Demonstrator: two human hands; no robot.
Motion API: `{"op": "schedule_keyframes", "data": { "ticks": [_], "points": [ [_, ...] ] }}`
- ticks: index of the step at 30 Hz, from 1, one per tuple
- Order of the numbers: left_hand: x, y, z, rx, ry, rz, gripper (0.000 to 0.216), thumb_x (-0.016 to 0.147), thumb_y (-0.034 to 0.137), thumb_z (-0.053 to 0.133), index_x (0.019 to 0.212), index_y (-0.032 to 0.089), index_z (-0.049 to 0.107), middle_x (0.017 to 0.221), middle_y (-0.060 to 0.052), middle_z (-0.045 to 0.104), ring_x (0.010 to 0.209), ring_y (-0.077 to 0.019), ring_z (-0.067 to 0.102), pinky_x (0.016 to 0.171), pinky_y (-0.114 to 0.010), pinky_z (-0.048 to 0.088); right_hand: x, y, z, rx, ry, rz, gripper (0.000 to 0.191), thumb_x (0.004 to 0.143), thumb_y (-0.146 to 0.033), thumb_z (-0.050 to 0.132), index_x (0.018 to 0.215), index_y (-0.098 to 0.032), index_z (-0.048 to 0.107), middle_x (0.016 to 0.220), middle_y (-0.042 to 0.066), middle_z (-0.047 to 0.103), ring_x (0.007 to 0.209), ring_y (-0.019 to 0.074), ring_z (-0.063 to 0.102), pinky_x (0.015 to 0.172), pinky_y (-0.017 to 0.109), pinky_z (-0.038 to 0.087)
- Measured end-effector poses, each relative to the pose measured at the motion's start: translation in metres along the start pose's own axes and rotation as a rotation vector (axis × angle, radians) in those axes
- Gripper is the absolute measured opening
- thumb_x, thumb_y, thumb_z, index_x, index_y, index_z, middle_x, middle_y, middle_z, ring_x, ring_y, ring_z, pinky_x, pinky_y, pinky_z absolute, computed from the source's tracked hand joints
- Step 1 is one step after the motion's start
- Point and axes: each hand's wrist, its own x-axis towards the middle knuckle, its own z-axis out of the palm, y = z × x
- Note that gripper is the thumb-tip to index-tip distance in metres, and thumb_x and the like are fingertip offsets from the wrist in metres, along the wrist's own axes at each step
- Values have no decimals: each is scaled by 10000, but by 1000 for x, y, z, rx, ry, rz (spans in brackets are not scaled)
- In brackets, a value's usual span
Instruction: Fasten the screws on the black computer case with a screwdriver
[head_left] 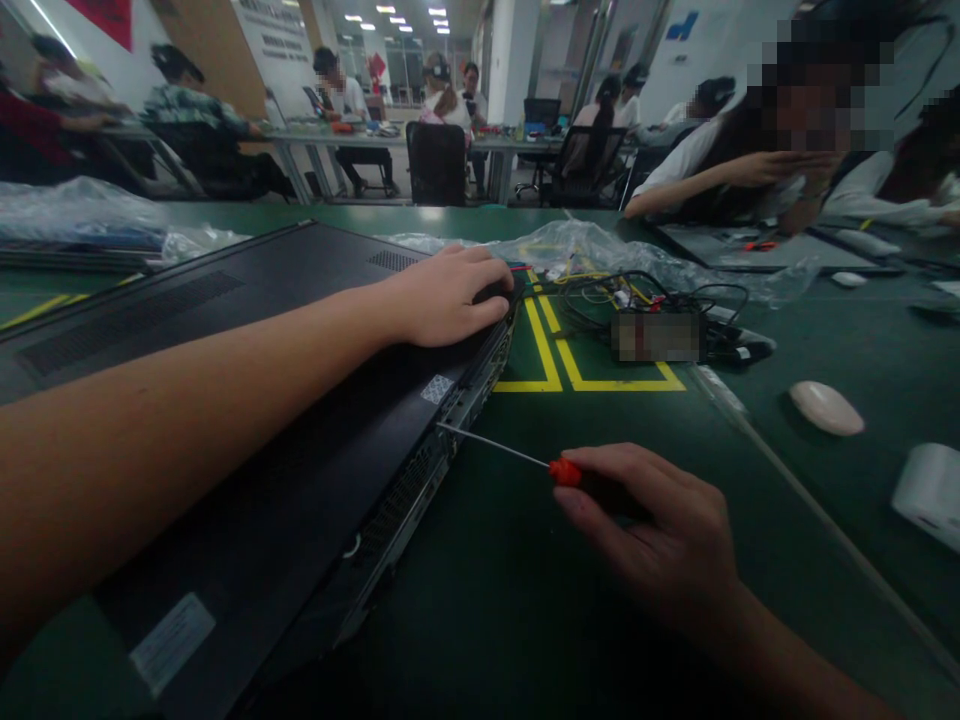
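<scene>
A black desktop computer case (322,370) lies on its side on the green table, its metal back panel (420,490) facing right. My left hand (457,295) rests on the case near its far back corner, palm down, with thumb and fingers apart and the fingertips at the edge. In my right hand (660,520) is a screwdriver (499,447), its red handle pinched between thumb and fingers. The long thin shaft points left, and its tip meets the back panel's upper edge. Any screw at the tip is too small to make out.
Behind the case's corner lies a power supply (656,337) with tangled cables, beside clear plastic wrap (585,240). A pale mouse-shaped object (826,408) and a white roll-like object (930,490) are at right. Across the table sits a person (697,175); others work behind.
</scene>
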Motion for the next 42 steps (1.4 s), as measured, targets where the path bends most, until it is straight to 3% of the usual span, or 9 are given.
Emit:
{"op": "schedule_keyframes", "data": {
  "ticks": [11,42],
  "points": [
    [-1,2,-1,-5,-6,-15,488,1065,444,421,1392,191,681,1436,-144,681,1385,-348,607,1262,-524,395,-7,2,5,5,50,41,268,948,-186,810,1184,-249,699,984,18,863,713,167,818,635,267,668],
    [-1,0,-1,-3,3,7,469,1066,448,421,1372,199,676,1416,-139,690,1381,-338,611,1271,-532,409,-3,0,1,26,3,48,154,967,-157,771,1097,-237,757,931,25,857,713,177,803,654,297,666]
  ]
}}
